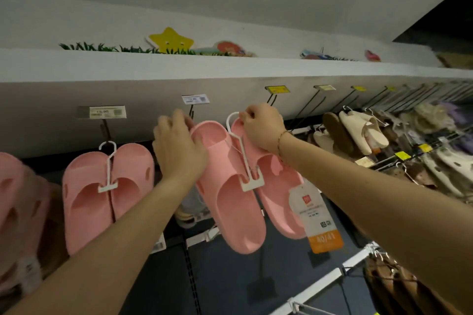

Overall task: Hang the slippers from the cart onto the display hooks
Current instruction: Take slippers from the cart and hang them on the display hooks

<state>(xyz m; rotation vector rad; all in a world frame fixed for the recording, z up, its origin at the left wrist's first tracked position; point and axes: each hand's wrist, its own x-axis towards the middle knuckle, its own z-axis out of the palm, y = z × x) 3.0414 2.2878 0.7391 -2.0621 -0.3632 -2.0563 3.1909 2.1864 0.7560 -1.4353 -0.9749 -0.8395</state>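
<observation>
A pair of pink slippers (238,202) is clipped to a white plastic hanger (242,151) with a paper size tag (317,217) dangling from it. My right hand (263,128) pinches the hanger's hook at the top, just below a dark display hook (192,111) under a price label (195,99). My left hand (179,146) grips the heel edge of the left slipper of that pair. The cart is out of view.
Another pink pair (107,194) hangs on a hook to the left, more pink slippers (18,212) beyond it. Beige and brown slippers (355,133) hang to the right beneath several bare hooks (304,107). A white ledge (230,69) with decorations runs overhead.
</observation>
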